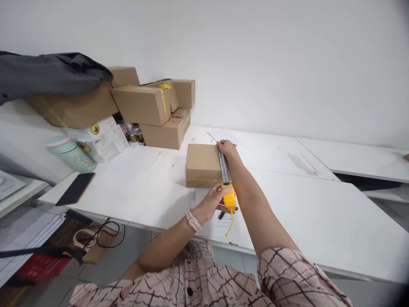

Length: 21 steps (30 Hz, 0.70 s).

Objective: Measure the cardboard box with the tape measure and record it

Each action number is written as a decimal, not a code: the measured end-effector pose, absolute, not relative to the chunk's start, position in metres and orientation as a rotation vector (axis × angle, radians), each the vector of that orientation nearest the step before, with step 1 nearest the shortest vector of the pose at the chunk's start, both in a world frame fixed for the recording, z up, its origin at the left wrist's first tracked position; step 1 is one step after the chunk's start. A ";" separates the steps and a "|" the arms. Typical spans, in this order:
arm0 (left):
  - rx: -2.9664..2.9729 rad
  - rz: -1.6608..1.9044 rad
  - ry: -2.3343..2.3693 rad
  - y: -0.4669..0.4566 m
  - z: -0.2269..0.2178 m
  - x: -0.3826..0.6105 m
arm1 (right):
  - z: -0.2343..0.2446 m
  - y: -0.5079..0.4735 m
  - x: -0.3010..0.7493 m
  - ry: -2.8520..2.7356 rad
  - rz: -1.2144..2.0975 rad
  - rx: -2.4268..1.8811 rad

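Observation:
A small closed cardboard box [204,157] with yellow tape round its side sits on the white table before me. My left hand [212,201] is closed round the yellow case of a tape measure [229,198], just in front of the box. The printed blade runs away from me along the right edge of the box top. At the far end of the blade, my right hand [227,147] pinches its tip against the box's far right corner. A yellow wrist strap dangles from the case. Under my left hand lie a printed sheet [211,228] and a dark pen, partly hidden.
Several cardboard boxes [140,104] are stacked at the back left, with a dark garment [54,76] on top. A mint green bottle [72,154] and a phone [76,189] stand and lie at the table's left. Another paper [225,135] lies behind the small box, near the wall.

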<state>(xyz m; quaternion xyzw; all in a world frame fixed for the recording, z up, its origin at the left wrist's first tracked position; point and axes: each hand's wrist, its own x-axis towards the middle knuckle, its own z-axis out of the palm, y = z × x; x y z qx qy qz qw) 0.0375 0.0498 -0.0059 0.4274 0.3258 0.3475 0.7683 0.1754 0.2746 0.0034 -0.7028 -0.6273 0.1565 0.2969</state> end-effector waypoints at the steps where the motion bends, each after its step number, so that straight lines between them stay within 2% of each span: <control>1: 0.935 0.754 0.706 0.052 -0.005 0.037 | 0.003 0.276 0.177 -1.663 0.437 -1.849; 5: 0.992 0.775 0.715 0.055 0.000 0.019 | 0.004 0.279 0.194 -1.483 0.606 -1.652; 9: 1.141 1.078 0.786 0.058 -0.010 -0.025 | 0.001 0.254 0.233 -1.171 0.593 -1.461; 13: 1.214 1.292 0.976 0.071 -0.032 -0.066 | -0.017 0.195 0.263 -1.003 0.695 -1.591; 18: 1.120 1.209 1.028 0.091 -0.037 -0.081 | -0.023 0.137 0.251 -1.133 1.085 -1.549; 21: 1.108 1.202 0.981 0.103 -0.020 -0.083 | -0.004 0.132 0.240 -1.296 0.998 -1.534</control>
